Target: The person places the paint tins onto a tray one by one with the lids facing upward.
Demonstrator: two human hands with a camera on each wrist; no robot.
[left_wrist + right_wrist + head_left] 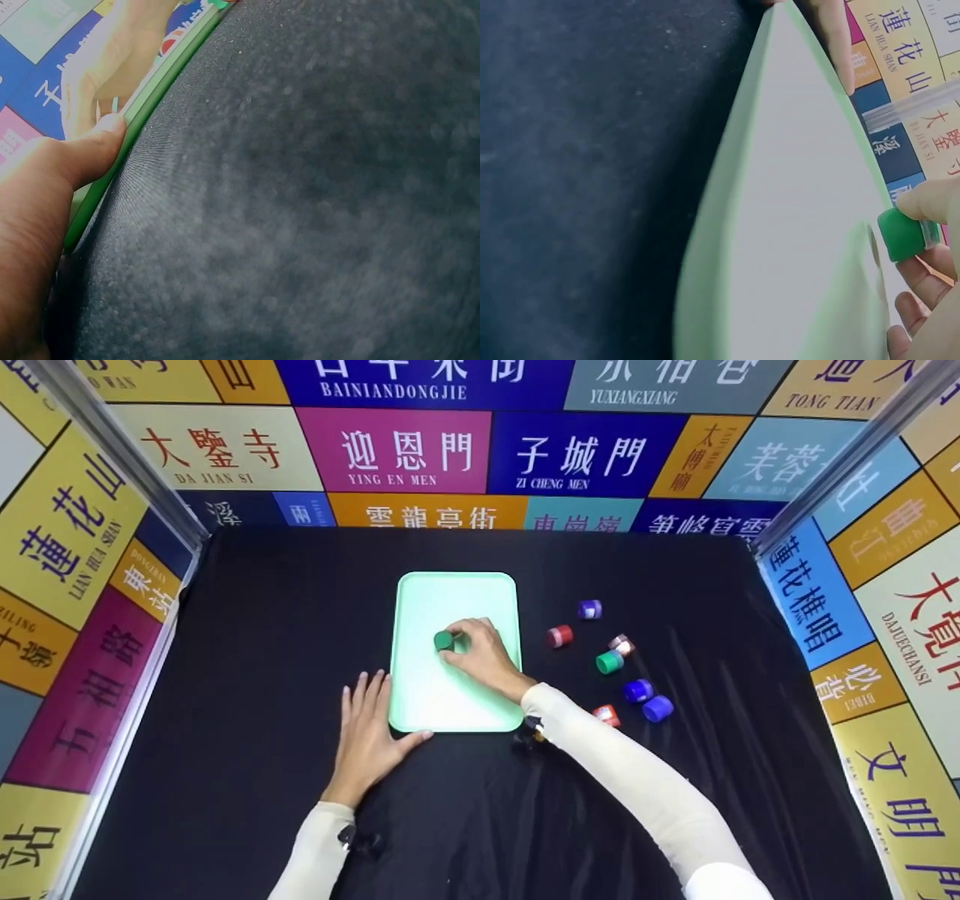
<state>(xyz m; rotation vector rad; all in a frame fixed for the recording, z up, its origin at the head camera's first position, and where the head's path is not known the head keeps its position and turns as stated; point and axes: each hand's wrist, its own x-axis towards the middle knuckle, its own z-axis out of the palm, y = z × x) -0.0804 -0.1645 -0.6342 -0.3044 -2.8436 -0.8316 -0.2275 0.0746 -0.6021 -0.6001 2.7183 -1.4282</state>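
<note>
The fingers (471,625) of the right hand (484,656) are curled and pinch a small green jar (443,641) between thumb and fingertips. The jar is over the left part of a pale green tray (457,697); whether its base touches the tray is hidden. In the right wrist view, the thumb lies across its side, close to the green end.

The left hand (369,739) has its fingers straight and slightly spread beside the lower left corner of the tray, gripping nothing. Its thumb stretches along the near edge and, in the left wrist view, its tip rests against the green rim.

The tray lies flat on a table (247,682) under black cloth. To its right, a loose group of small jars is scattered: a dark blue jar (590,609) farthest away, a red jar (559,636) nearest the tray, a second green jar (609,662) just beside a brownish jar (622,644), a blue jar (639,690) next to a violet jar (658,708), and an orange-red jar (606,715), partly hidden by the right sleeve (630,780).
</note>
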